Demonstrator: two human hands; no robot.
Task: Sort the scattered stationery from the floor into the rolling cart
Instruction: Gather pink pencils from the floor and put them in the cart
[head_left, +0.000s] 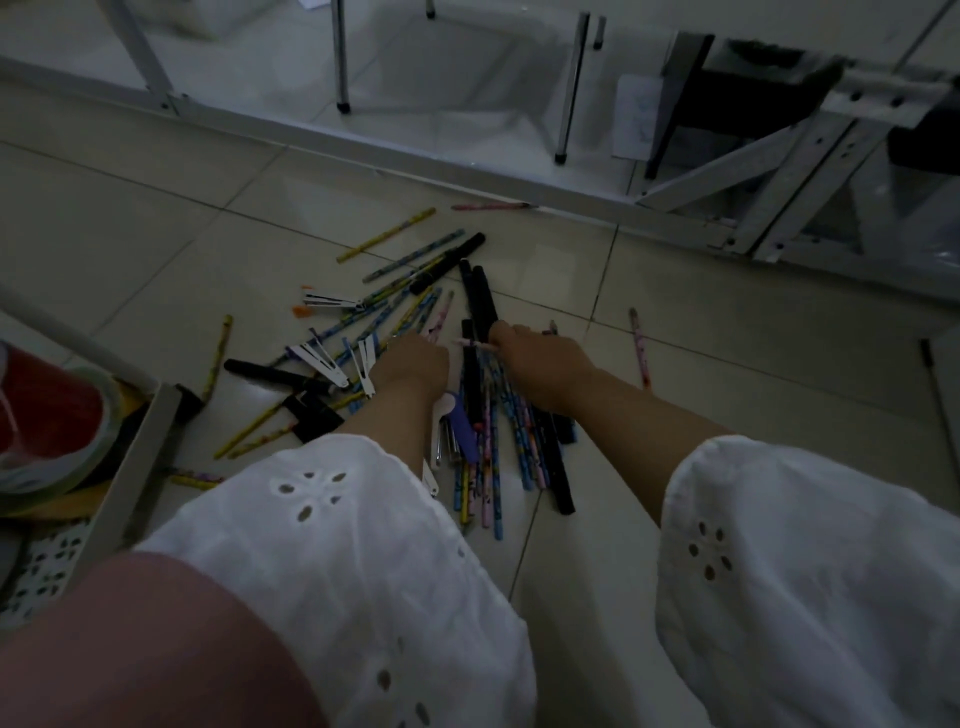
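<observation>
Both hands reach down into a heap of pencils (488, 457) and black markers (480, 299) on the tiled floor (156, 244). The left hand (410, 361) curls knuckles-up over the pile, the right hand (540, 358) likewise (what either grips I cannot tell). The cart's edge (140, 457) sits at the left, just beside the pile.

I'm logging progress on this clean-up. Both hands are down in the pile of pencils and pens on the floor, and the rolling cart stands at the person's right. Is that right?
Not quite. In the head view the left hand and the right hand are both down in the pile of pencils and pens on the floor, but the rolling cart stands at the person's left, not right.
</observation>
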